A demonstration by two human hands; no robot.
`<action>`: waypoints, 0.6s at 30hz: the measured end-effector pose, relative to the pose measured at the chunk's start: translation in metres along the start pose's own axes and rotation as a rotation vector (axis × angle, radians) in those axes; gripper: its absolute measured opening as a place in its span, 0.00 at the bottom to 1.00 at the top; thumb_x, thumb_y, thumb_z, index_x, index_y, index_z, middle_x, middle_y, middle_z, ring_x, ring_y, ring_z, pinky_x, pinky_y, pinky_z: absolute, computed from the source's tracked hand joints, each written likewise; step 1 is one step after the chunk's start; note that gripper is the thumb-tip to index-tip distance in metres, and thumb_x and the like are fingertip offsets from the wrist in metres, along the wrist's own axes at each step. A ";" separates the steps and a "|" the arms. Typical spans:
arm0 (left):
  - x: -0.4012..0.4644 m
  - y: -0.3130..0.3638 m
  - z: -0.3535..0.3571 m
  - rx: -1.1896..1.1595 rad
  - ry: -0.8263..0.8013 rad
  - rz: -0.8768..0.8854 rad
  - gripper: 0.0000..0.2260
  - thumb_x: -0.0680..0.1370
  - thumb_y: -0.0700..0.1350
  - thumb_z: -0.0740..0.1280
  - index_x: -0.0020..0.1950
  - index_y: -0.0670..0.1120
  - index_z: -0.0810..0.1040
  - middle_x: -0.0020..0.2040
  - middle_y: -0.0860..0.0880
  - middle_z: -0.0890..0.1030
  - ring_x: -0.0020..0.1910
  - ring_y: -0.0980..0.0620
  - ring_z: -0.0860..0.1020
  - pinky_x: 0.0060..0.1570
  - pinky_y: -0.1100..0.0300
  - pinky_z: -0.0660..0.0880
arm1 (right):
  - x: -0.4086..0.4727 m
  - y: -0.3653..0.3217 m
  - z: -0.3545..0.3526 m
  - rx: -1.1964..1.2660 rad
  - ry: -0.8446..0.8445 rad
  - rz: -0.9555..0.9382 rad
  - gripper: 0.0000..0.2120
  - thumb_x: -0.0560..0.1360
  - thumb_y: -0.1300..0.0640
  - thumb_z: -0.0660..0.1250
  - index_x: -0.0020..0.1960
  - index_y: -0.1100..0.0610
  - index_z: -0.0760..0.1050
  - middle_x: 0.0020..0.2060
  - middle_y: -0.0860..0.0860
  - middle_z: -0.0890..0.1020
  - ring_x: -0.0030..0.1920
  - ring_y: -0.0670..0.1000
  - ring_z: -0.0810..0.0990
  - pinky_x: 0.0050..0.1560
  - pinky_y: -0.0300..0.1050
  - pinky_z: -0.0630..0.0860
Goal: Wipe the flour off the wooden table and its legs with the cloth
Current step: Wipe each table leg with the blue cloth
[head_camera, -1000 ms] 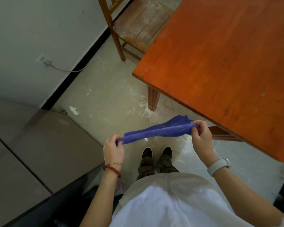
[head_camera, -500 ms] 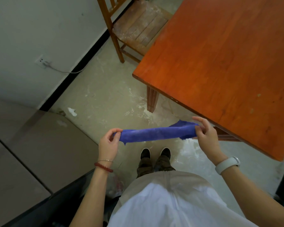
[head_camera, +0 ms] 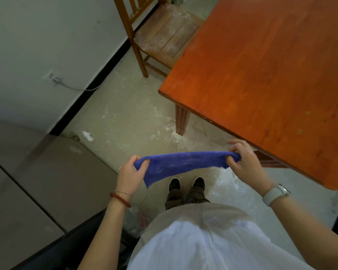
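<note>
Head view: fuzzy blue cloth [head_camera: 183, 162] (stretched flat)

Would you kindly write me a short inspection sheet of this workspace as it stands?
Surface: red-brown wooden table, top free of objects; flour not clearly visible on it.
Job's things: blue cloth stretched between both hands, off the table; table leg.
Clutter: white scrap on floor.
Hands: left hand and right hand pinch the cloth ends.
Cables: grey cable plugged into wall socket.
Surroundings: dusty wooden chair; flour-streaked floor.
</note>
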State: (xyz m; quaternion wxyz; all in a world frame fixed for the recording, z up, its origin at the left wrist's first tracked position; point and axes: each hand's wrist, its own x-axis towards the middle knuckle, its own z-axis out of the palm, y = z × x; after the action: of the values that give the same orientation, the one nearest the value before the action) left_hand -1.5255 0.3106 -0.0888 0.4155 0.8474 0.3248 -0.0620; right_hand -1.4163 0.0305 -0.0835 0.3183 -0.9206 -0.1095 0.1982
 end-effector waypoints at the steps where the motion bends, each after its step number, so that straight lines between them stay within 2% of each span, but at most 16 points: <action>1: -0.001 0.004 0.000 -0.014 0.011 -0.013 0.12 0.76 0.43 0.65 0.33 0.46 0.67 0.32 0.48 0.72 0.32 0.49 0.70 0.31 0.63 0.64 | 0.000 -0.003 0.001 0.060 -0.005 0.032 0.09 0.73 0.64 0.64 0.39 0.53 0.67 0.42 0.50 0.75 0.39 0.49 0.75 0.40 0.39 0.71; 3: -0.002 0.010 0.005 -0.063 0.063 -0.030 0.16 0.77 0.44 0.63 0.32 0.47 0.62 0.28 0.50 0.67 0.28 0.53 0.65 0.27 0.63 0.61 | -0.001 -0.011 0.007 0.092 0.054 0.068 0.06 0.76 0.62 0.62 0.42 0.54 0.67 0.33 0.49 0.74 0.31 0.49 0.74 0.33 0.40 0.72; 5: -0.002 0.018 0.014 -0.184 0.072 -0.092 0.16 0.77 0.45 0.64 0.32 0.47 0.61 0.29 0.49 0.66 0.29 0.53 0.65 0.29 0.65 0.63 | -0.001 -0.022 0.015 0.099 0.169 0.086 0.02 0.77 0.59 0.61 0.47 0.57 0.68 0.31 0.46 0.72 0.30 0.46 0.73 0.32 0.38 0.71; 6: -0.002 0.021 0.020 -0.298 0.037 -0.136 0.16 0.76 0.47 0.65 0.33 0.47 0.62 0.30 0.47 0.67 0.31 0.52 0.66 0.33 0.64 0.67 | -0.001 -0.030 0.020 0.131 0.220 0.094 0.03 0.77 0.59 0.61 0.48 0.58 0.69 0.31 0.45 0.72 0.30 0.45 0.73 0.33 0.36 0.70; 8: -0.007 0.034 0.033 -0.525 -0.067 -0.230 0.13 0.76 0.48 0.64 0.35 0.47 0.64 0.34 0.45 0.68 0.36 0.49 0.68 0.38 0.50 0.72 | -0.002 -0.049 0.033 0.265 0.256 0.100 0.03 0.76 0.59 0.63 0.48 0.58 0.69 0.33 0.43 0.72 0.32 0.41 0.73 0.34 0.31 0.70; 10: -0.013 0.047 0.047 -0.689 -0.169 -0.294 0.10 0.79 0.43 0.61 0.38 0.45 0.66 0.36 0.45 0.71 0.37 0.48 0.71 0.37 0.49 0.74 | -0.005 -0.069 0.047 0.395 0.181 0.046 0.04 0.75 0.61 0.65 0.48 0.57 0.71 0.34 0.43 0.73 0.35 0.37 0.74 0.37 0.27 0.69; 12: -0.018 0.061 0.053 -0.876 -0.266 -0.330 0.07 0.79 0.41 0.57 0.41 0.44 0.68 0.38 0.46 0.74 0.34 0.52 0.76 0.32 0.58 0.77 | -0.010 -0.081 0.061 0.436 0.018 -0.067 0.07 0.75 0.59 0.65 0.53 0.58 0.73 0.40 0.46 0.75 0.41 0.37 0.74 0.42 0.26 0.69; 14: -0.014 0.060 0.054 -1.087 -0.314 -0.367 0.06 0.78 0.44 0.59 0.47 0.41 0.70 0.42 0.44 0.76 0.33 0.55 0.79 0.30 0.63 0.77 | -0.013 -0.082 0.067 0.411 -0.135 -0.188 0.16 0.74 0.57 0.60 0.60 0.61 0.73 0.48 0.49 0.74 0.48 0.42 0.74 0.52 0.29 0.69; 15: -0.012 0.057 0.053 -1.164 -0.316 -0.389 0.12 0.75 0.48 0.60 0.51 0.40 0.70 0.44 0.43 0.77 0.35 0.54 0.80 0.31 0.62 0.77 | -0.014 -0.079 0.066 0.398 -0.210 -0.219 0.19 0.72 0.60 0.57 0.62 0.62 0.73 0.51 0.50 0.73 0.52 0.45 0.73 0.57 0.32 0.68; 16: -0.010 0.054 0.050 -1.193 -0.321 -0.399 0.14 0.74 0.49 0.61 0.53 0.40 0.70 0.44 0.43 0.77 0.36 0.52 0.79 0.32 0.62 0.77 | -0.014 -0.076 0.064 0.374 -0.285 -0.241 0.21 0.71 0.63 0.55 0.62 0.62 0.73 0.53 0.51 0.72 0.55 0.47 0.72 0.60 0.34 0.66; 18: -0.008 0.048 0.047 -1.113 -0.291 -0.355 0.07 0.76 0.41 0.62 0.50 0.39 0.70 0.40 0.44 0.79 0.35 0.51 0.78 0.32 0.62 0.78 | -0.014 -0.072 0.059 0.325 -0.391 -0.276 0.23 0.69 0.69 0.53 0.61 0.61 0.75 0.54 0.50 0.73 0.57 0.45 0.71 0.62 0.33 0.66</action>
State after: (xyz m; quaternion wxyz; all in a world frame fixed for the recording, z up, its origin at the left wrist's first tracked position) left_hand -1.4953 0.2501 -0.0843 0.8201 0.4184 0.3848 -0.0662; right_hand -1.4602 0.1134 -0.0769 0.4585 -0.7782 -0.2598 0.3416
